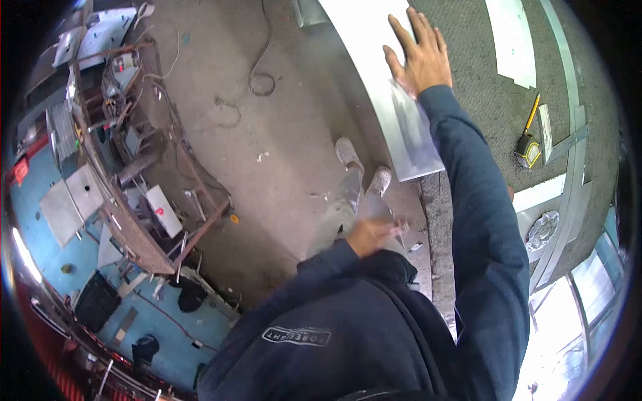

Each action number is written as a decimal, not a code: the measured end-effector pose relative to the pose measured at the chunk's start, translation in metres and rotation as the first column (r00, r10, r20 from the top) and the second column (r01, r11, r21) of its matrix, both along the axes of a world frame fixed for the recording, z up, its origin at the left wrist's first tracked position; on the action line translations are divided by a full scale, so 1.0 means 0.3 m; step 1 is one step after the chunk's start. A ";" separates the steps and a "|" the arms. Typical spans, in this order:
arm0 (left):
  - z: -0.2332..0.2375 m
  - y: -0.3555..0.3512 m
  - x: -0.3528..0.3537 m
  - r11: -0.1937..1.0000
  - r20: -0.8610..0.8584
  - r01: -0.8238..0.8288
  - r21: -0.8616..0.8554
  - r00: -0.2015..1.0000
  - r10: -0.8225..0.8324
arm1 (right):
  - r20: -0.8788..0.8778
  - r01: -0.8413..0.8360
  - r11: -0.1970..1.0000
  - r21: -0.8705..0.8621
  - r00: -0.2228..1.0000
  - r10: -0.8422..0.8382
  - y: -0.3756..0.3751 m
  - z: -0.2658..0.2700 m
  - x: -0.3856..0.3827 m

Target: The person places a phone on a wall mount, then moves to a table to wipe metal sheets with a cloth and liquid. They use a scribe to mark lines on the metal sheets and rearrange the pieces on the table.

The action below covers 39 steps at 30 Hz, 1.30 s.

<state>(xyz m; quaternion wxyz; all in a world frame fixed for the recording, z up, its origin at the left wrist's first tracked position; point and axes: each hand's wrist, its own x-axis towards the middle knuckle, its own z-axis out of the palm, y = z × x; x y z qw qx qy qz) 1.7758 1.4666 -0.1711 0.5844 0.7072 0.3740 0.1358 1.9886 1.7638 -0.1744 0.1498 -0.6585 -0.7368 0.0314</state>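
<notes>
My right hand (422,61) lies flat with spread fingers on a long, shiny metal sheet (408,144), which rests along the bench edge and sticks out past it. Low in front of my body is my left hand (371,235), smeared by motion. Its fingers point toward the bench, and I cannot tell whether they hold anything. To the right of my right arm, a tape measure (527,151) and a yellow pencil (533,112) lie on the bench.
The workbench (468,40) has a grey textured top. On it are a white sheet piece (511,40), long metal strips (574,140) and a crumpled foil dish (542,230). A rusty metal frame (160,264) with tools stands at left. A cable (262,83) lies on the floor.
</notes>
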 end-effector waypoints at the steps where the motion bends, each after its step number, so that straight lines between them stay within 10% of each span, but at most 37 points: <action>1: 0.042 0.080 -0.020 0.985 0.039 -0.157 -0.071 0.986 0.160 | -0.006 0.003 0.984 0.177 1.000 -0.002 0.010 -0.053 -0.009; 7: 0.076 0.885 -0.195 0.864 0.083 -0.484 0.140 0.875 0.477 | 0.059 0.025 0.993 0.118 0.998 -0.032 0.017 -0.046 -0.001; 18: -0.067 1.722 -0.234 0.894 0.009 -0.384 0.230 0.919 0.393 | 0.076 0.055 0.995 -0.081 0.996 -0.049 0.018 -0.001 -0.003; 24: -0.033 1.647 -0.217 0.928 -0.089 -0.370 0.042 0.924 0.373 | 0.039 0.043 0.997 -0.071 0.998 -0.040 0.015 -0.014 0.001; 27: -0.018 1.350 -0.160 0.905 0.021 -0.314 0.288 0.946 0.322 | 0.024 0.049 0.996 -0.069 0.999 -0.047 0.018 -0.012 0.001; 30: 0.015 0.878 -0.082 0.950 0.074 -0.311 0.005 0.948 0.310 | 0.026 0.058 0.996 -0.065 0.998 -0.056 0.016 -0.017 0.000; 35: 0.043 0.383 0.014 0.891 0.130 -0.450 0.059 0.888 0.440 | 0.046 0.033 0.999 -0.010 0.998 -0.032 0.018 -0.014 -0.002; 37: 0.071 0.372 -0.042 0.978 -0.030 0.061 0.198 0.998 -0.056 | 0.053 0.011 1.000 0.029 0.999 -0.013 0.020 -0.020 -0.005; 39: 0.091 0.392 -0.105 0.958 -0.092 0.161 0.238 0.985 -0.143 | 0.039 0.028 0.999 0.018 0.999 -0.028 0.017 -0.016 -0.002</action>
